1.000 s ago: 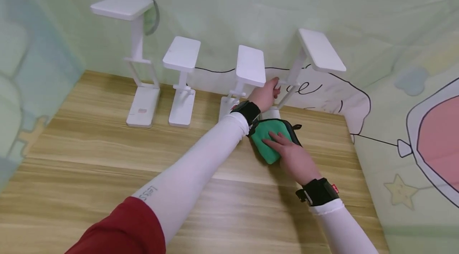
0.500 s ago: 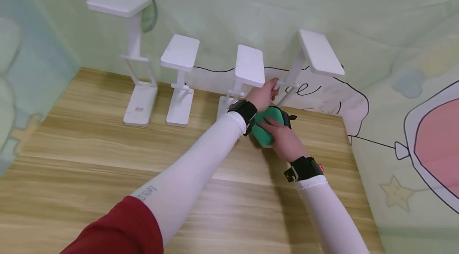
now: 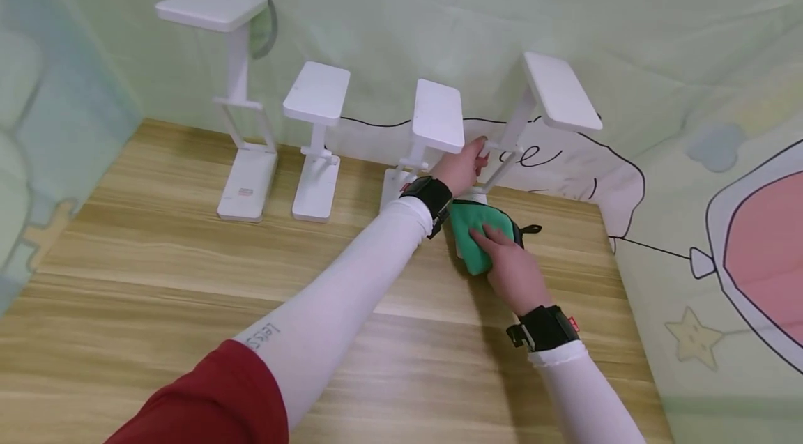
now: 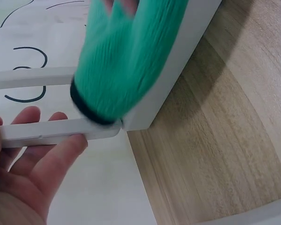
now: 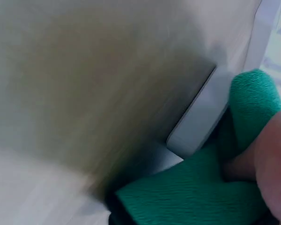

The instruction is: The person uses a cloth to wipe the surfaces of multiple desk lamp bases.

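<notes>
At the right end of a row stands a white folding desk lamp (image 3: pixel 561 90). My left hand (image 3: pixel 460 169) pinches one of its thin support arms (image 4: pixel 56 130), with thumb and fingers on either side. My right hand (image 3: pixel 517 277) holds a green cleaning cloth (image 3: pixel 473 224) with black edging and a black loop over the lamp's base. In the right wrist view the cloth is bunched around the thumb, beside the edge of the white base (image 5: pixel 196 117). It hides most of the base in the head view.
Three more white desk lamps stand to the left: a tall one (image 3: pixel 213 8), a shorter one (image 3: pixel 316 92) and another (image 3: pixel 438 113) right beside my left arm. The wooden tabletop (image 3: pixel 157 277) meets a printed cloth wall (image 3: pixel 389 12) behind the lamps.
My right hand slid the cloth toward the back along the lamp base, then drew it nearer to me again. The left hand keeps its hold on the support arm.
</notes>
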`<action>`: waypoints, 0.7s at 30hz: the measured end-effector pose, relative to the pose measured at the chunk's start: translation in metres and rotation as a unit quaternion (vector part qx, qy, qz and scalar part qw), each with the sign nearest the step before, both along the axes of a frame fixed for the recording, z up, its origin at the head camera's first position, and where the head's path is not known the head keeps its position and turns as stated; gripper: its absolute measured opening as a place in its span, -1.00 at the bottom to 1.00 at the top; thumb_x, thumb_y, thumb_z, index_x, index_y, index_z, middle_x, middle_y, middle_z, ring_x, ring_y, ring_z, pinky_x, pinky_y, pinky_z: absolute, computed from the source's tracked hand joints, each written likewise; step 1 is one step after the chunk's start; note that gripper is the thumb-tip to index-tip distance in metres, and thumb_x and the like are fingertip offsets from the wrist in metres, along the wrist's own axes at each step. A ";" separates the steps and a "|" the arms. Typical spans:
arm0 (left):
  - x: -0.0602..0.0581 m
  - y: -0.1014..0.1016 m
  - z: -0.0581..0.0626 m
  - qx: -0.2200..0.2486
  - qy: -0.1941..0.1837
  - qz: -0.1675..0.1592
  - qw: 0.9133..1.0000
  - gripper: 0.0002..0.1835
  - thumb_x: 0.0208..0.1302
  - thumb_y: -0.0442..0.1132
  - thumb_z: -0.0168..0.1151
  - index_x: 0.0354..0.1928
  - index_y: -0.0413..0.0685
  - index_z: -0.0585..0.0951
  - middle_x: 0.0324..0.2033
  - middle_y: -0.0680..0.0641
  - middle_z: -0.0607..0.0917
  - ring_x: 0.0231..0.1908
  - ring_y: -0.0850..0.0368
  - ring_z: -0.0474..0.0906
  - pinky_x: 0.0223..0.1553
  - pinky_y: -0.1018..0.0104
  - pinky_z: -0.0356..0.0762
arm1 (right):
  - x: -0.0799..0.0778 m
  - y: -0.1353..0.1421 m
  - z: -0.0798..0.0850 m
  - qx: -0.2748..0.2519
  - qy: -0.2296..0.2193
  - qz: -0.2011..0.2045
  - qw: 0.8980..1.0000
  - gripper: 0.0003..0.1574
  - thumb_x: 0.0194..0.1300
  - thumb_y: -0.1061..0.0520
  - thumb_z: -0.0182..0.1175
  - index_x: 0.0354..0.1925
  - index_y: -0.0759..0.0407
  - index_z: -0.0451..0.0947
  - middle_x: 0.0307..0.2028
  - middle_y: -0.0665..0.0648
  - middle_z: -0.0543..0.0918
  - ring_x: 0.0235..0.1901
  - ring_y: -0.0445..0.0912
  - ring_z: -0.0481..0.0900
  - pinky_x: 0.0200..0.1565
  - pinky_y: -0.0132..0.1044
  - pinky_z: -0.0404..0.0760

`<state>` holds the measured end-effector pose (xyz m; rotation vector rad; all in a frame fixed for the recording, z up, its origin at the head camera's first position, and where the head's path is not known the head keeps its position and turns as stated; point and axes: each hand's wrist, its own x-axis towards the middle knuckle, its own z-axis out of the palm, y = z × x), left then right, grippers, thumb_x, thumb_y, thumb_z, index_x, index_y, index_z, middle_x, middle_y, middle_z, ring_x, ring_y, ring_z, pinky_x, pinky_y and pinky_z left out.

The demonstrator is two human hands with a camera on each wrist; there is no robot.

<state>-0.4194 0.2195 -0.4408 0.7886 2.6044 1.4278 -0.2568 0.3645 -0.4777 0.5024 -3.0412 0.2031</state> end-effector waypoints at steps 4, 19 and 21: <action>0.002 0.004 0.000 0.007 -0.005 0.010 1.000 -0.60 0.49 -0.45 -0.02 0.31 -0.10 0.37 -0.06 -0.08 0.68 -0.24 0.24 0.50 -0.27 0.48 0.34 | 0.022 -0.005 0.008 0.019 -0.013 0.012 1.000 -0.09 0.00 0.60 0.01 0.32 0.11 0.46 0.30 0.30 0.44 0.24 0.24 0.36 -0.15 0.14 0.64; 0.006 0.015 -0.002 -0.055 0.046 0.007 0.997 -0.47 0.43 -0.46 0.05 0.40 -0.11 0.32 -0.05 0.06 0.68 -0.11 0.33 0.54 -0.16 0.54 0.42 | -0.025 -0.011 0.001 -0.027 0.002 0.043 0.999 -0.08 0.01 0.56 0.11 0.35 0.09 0.42 0.34 0.30 0.37 0.23 0.24 0.37 0.08 0.20 0.52; 0.007 0.016 -0.002 -0.052 0.039 0.001 0.998 -0.50 0.44 -0.46 0.04 0.38 -0.11 0.33 -0.05 0.07 0.67 -0.11 0.33 0.54 -0.17 0.55 0.42 | -0.028 -0.009 0.000 -0.032 -0.002 0.025 0.999 -0.09 0.04 0.53 0.14 0.36 0.06 0.40 0.35 0.30 0.35 0.18 0.26 0.42 0.05 0.22 0.53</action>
